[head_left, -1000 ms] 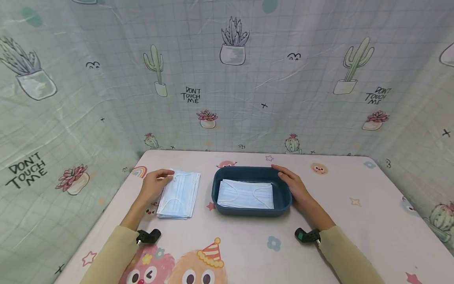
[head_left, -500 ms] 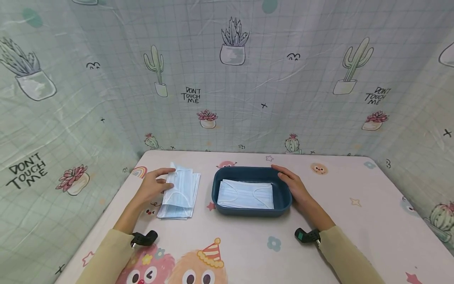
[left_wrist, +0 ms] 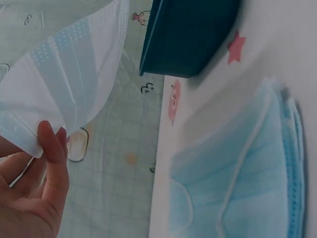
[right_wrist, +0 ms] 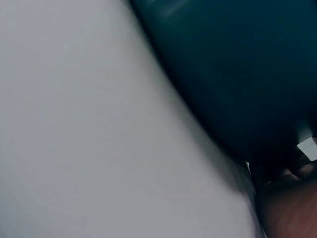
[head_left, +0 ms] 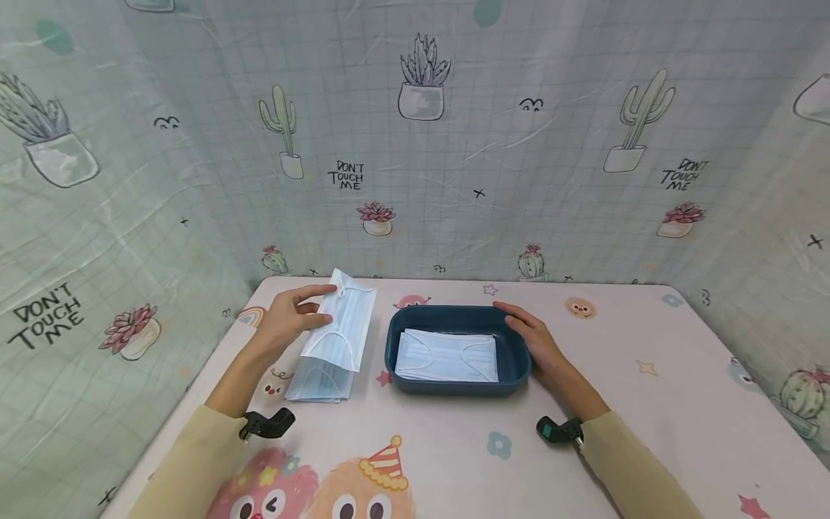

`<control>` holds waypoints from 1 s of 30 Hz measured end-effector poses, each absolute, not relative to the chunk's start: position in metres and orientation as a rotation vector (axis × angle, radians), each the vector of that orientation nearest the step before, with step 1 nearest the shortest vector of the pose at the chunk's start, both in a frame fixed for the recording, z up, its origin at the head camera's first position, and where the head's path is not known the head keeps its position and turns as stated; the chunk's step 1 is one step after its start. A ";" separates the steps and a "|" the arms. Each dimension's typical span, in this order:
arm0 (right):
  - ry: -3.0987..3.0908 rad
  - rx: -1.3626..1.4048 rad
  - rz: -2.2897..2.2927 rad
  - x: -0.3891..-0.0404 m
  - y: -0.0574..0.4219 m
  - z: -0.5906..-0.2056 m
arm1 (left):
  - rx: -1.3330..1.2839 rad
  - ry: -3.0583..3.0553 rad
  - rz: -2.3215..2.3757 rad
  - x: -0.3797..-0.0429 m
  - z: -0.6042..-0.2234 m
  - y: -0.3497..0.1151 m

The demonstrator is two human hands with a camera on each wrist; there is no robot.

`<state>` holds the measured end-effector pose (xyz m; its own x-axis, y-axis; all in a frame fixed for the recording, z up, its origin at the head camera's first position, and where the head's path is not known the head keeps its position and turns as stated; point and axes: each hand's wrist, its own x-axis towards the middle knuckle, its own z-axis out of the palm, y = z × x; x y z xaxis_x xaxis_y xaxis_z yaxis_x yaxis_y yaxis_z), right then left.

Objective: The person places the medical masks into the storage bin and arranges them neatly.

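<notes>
Head view shows me the left hand [head_left: 285, 326] pinching one mask [head_left: 344, 321] clear of the stack [head_left: 320, 378], while the right hand [head_left: 534, 342], fingers straight, steadies the tray [head_left: 454, 388]

right wrist view: blurred throughout; only the dark tray wall [right_wrist: 237, 74] and pale table [right_wrist: 74, 124] read.
right hand [right_wrist: 292, 208]: cut off at that picture's corner, fingers not tellable there.
left hand [left_wrist: 29, 198]: cropped by the left wrist picture's edge, grip on the lifted mask [left_wrist: 69, 79] partly out of sight.
mask stack [head_left: 320, 378]: far part hidden under the lifted mask; count too fine to tell.
</notes>
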<state>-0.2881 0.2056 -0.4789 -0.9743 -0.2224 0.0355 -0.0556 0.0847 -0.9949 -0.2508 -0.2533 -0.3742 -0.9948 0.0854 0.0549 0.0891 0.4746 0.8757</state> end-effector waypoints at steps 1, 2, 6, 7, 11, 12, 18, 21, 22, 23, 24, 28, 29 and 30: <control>2.217 -0.287 -2.024 -0.288 0.205 -0.479 | -0.177 -2.695 -1.607 -0.252 -0.370 -0.249; 2.215 -0.284 -2.024 -0.288 0.205 -0.479 | -0.191 -2.694 -1.620 -0.254 -0.366 -0.245; 2.216 -0.275 -2.025 -0.287 0.204 -0.479 | -0.241 -2.692 -1.685 -0.261 -0.352 -0.228; 2.215 -0.277 -2.026 -0.287 0.203 -0.479 | -0.252 -2.693 -1.708 -0.262 -0.349 -0.223; 2.214 -0.282 -2.031 -0.287 0.203 -0.478 | -0.318 -2.691 -1.793 -0.267 -0.339 -0.202; 2.215 -0.284 -2.030 -0.286 0.202 -0.478 | -0.338 -2.692 -1.792 -0.269 -0.338 -0.197; 2.219 -0.287 -2.024 -0.286 0.203 -0.478 | -0.462 -2.711 -1.806 -0.277 -0.331 -0.166; 2.223 -0.284 -2.022 -0.285 0.203 -0.478 | -0.507 -2.735 -1.818 -0.283 -0.331 -0.152; 2.225 -0.279 -2.022 -0.286 0.204 -0.478 | -0.524 -2.746 -1.813 -0.285 -0.331 -0.147; 2.228 -0.272 -2.021 -0.286 0.204 -0.478 | -0.541 -2.757 -1.802 -0.288 -0.331 -0.142; 2.231 -0.268 -2.020 -0.286 0.204 -0.478 | -0.560 -2.767 -1.788 -0.290 -0.332 -0.138; 2.230 -0.259 -2.020 -0.286 0.205 -0.478 | -0.658 -2.809 -1.745 -0.298 -0.332 -0.121; 2.227 -0.262 -2.020 -0.286 0.205 -0.478 | -0.688 -2.825 -1.724 -0.300 -0.332 -0.117; 2.225 -0.267 -2.020 -0.286 0.205 -0.478 | -0.722 -2.838 -1.701 -0.302 -0.332 -0.113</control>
